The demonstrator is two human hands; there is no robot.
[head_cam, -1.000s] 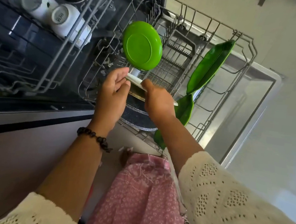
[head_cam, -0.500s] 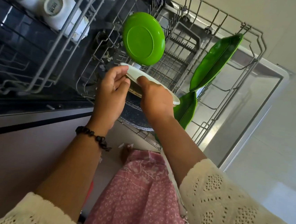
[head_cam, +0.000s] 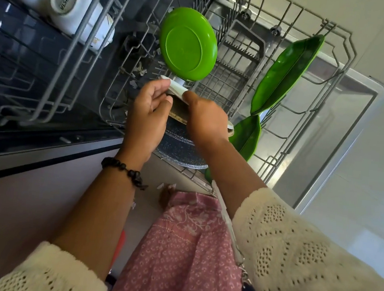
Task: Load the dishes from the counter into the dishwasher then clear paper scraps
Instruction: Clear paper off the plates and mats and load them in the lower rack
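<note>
White plate held edge-on over the lower rack, between both hands. Left hand curls on its near-left rim; right hand grips the right side, fingers probably wrapped under, hidden. Green plate stands just behind.

In the lower rack, a round plate stands behind a pan, two leaf-shaped dishes right.
</note>
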